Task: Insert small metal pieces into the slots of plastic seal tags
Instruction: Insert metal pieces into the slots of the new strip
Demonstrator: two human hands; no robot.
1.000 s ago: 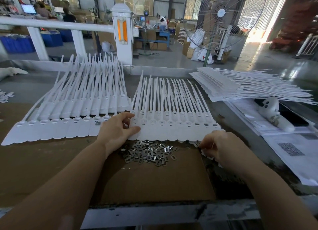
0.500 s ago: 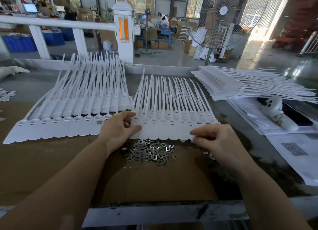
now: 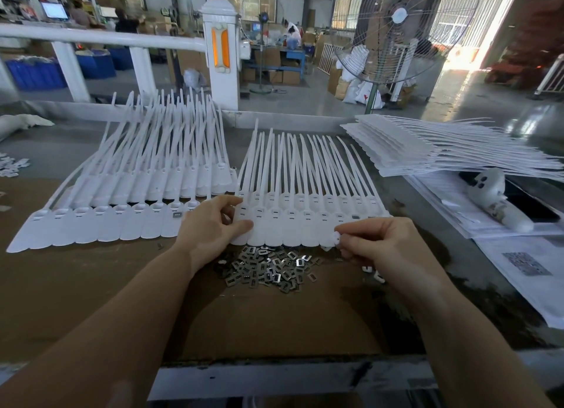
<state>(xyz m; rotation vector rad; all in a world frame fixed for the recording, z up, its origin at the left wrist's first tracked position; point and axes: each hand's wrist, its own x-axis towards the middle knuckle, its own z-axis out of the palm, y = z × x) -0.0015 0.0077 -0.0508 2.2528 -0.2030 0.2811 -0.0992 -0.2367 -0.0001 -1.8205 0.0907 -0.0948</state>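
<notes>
A fanned row of white plastic seal tags (image 3: 300,221) lies on the brown cardboard in front of me. My left hand (image 3: 210,227) holds the row's left end, thumb and fingers pinching the first tag. My right hand (image 3: 378,245) sits at the row's right end and pinches a small white piece (image 3: 335,238) between thumb and fingers. A heap of small metal pieces (image 3: 268,267) lies just below the row, between my wrists. A second fanned row of tags (image 3: 122,212) lies to the left.
A stack of white tags (image 3: 427,148) lies at the right rear, above papers (image 3: 534,261) and a white handheld device (image 3: 494,197). A few small white pieces (image 3: 377,273) lie near my right wrist. A white railing (image 3: 100,38) and a standing fan (image 3: 390,32) are beyond the table.
My right hand has moved up and left from the small pieces near the cardboard's edge to the right end of the tag row, now showing a small white piece in its fingertips. The left hand stayed put.
</notes>
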